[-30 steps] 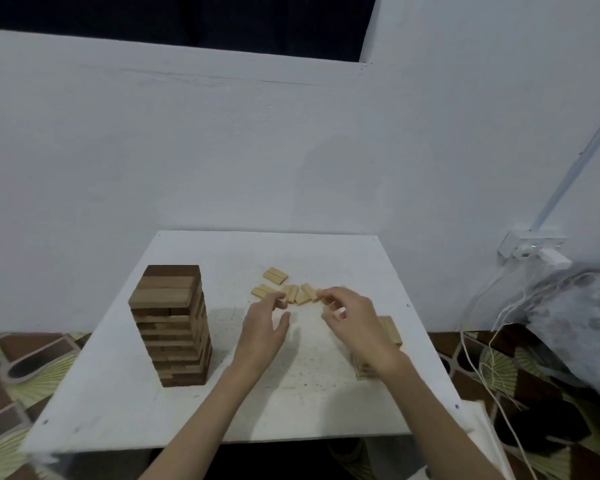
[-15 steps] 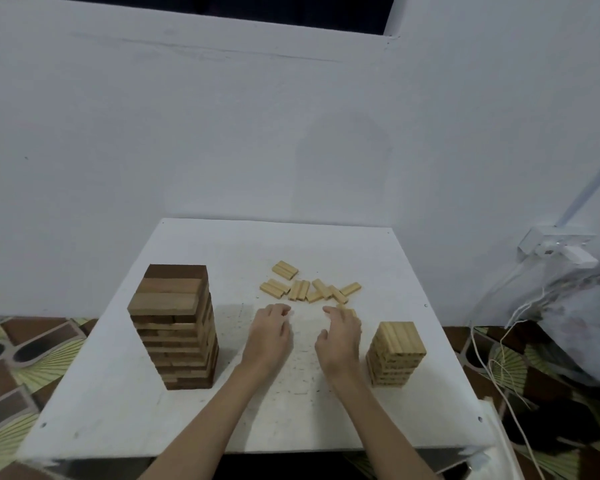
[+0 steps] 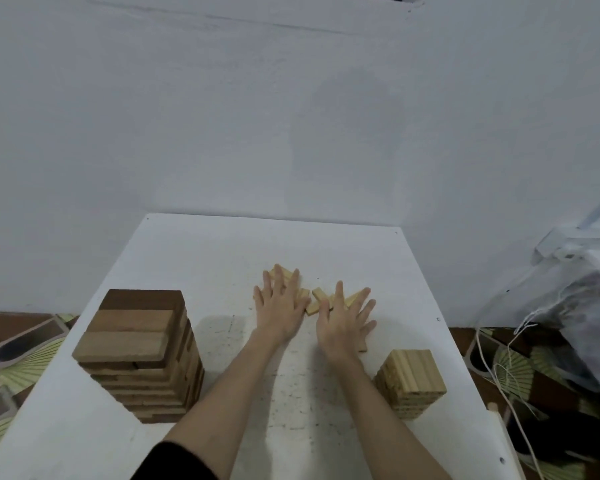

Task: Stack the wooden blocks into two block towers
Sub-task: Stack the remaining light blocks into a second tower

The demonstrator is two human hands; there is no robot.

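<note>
A tall tower of large brown wooden blocks [image 3: 142,355] stands at the table's left. A shorter tower of small pale blocks [image 3: 411,382] stands at the right front. Several small pale loose blocks [image 3: 321,299] lie scattered in the middle of the white table [image 3: 201,258]. My left hand [image 3: 279,306] lies flat, fingers spread, over the left part of the scatter. My right hand [image 3: 343,323] lies flat with spread fingers over the right part. Some blocks are hidden beneath both palms.
The table stands against a white wall. A wall socket [image 3: 568,249] with white cables [image 3: 492,358] and a grey plastic bag [image 3: 589,306] are to the right of the table. Patterned floor shows at both sides.
Both hands moved forward from just short of the loose blocks and now lie flat with fingers spread on top of them. The camera came closer.
</note>
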